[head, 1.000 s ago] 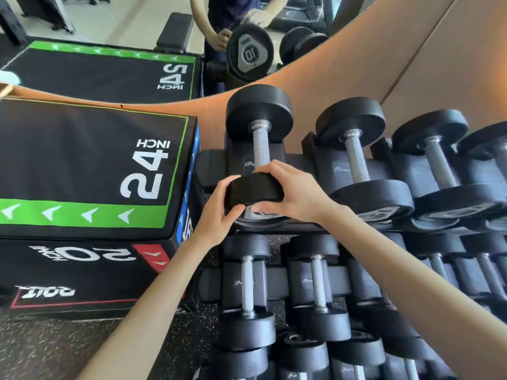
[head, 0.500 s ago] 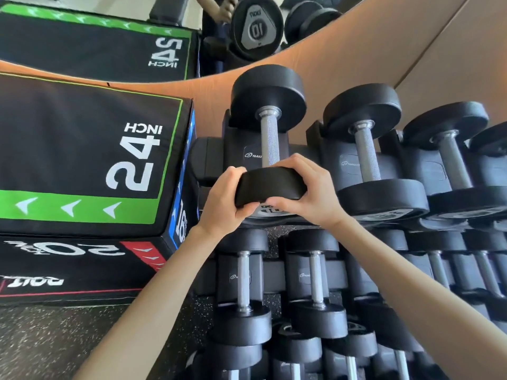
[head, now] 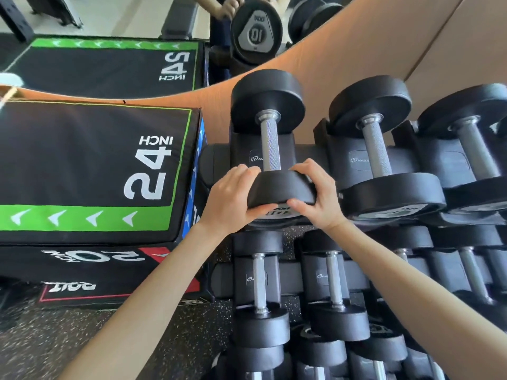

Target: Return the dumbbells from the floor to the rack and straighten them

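A black dumbbell with a knurled steel handle lies in the leftmost cradle of the rack's top tier, its far head against the wall. My left hand grips the left side of its near head, fingers over the top and thumb underneath. My right hand grips the right side of the same head in the same way. A number plate on the head's face shows between my thumbs. More black dumbbells fill the cradles to the right.
A black plyo box marked 24 INCH stands close to the rack's left end. Lower tiers hold several smaller dumbbells. A mirror above the orange wall panel reflects the scene. Speckled rubber floor lies at lower left.
Both hands have closed more firmly round the near head, thumbs now under it. The view has shifted a little; the dumbbell stays in its cradle.
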Demonstrator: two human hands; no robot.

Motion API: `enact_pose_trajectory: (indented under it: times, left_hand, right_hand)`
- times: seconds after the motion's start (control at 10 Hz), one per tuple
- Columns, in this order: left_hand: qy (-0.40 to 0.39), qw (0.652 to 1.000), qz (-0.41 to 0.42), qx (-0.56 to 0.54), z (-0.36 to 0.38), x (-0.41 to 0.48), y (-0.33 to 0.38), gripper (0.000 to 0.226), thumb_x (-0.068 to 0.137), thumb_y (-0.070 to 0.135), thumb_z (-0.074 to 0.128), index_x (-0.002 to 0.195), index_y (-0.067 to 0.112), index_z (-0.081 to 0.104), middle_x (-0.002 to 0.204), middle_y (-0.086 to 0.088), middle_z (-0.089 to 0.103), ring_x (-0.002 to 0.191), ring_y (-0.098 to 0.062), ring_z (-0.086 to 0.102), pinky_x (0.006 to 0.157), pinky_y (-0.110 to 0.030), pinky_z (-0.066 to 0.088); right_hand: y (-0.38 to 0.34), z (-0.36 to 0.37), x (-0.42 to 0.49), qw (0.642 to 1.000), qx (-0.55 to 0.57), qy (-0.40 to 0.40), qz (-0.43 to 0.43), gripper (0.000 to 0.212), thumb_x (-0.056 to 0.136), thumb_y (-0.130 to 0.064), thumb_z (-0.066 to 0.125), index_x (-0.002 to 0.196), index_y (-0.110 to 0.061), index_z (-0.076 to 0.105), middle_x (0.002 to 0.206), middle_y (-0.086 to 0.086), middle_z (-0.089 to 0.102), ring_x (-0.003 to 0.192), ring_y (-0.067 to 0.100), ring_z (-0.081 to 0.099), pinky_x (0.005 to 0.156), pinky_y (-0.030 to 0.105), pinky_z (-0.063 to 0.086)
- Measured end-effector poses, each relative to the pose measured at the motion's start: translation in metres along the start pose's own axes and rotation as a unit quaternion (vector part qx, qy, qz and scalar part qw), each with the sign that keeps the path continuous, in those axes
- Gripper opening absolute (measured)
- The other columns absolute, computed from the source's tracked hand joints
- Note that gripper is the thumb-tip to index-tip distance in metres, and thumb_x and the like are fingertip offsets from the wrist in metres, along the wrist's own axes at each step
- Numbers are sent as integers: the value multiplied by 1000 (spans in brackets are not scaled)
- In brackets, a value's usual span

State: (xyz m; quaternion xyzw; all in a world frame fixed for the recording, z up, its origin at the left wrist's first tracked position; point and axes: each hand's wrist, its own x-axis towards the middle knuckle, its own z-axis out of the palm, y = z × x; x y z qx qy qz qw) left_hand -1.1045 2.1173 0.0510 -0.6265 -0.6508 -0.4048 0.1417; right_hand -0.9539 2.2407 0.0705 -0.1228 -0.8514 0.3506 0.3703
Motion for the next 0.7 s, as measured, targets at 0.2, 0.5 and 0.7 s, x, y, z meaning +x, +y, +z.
enact_pose_trajectory:
  times: [0.2,0.5,0.7]
  left_hand:
    - [16,992,-98,-72,2,-11,6,48,82,45,59,112,11,42,96,-18,57,90,-20,48,78,-23,38]
    - [-86,961,-261,-44,-23,-21,38,58,90,35,56,136,5,36,129,-12,49,118,-23,46,93,-30,38]
    - [-214,954,-144,153,-68,-7,65,61,96,45,39,144,10,28,144,-10,39,128,-28,40,97,-43,38]
  right_hand:
    - [-3,4,-1,1000,-8,-3,-13,72,81,-65,50,101,4,58,87,1,49,76,10,44,72,17,35]
    - [-20,-9,-10,995,-45,-75,41,62,81,-55,52,122,-10,50,105,-3,50,94,6,46,81,22,36]
    - [-46,-54,-49,971,-214,-78,75,59,92,-38,53,142,-12,35,136,8,44,125,24,42,101,37,35]
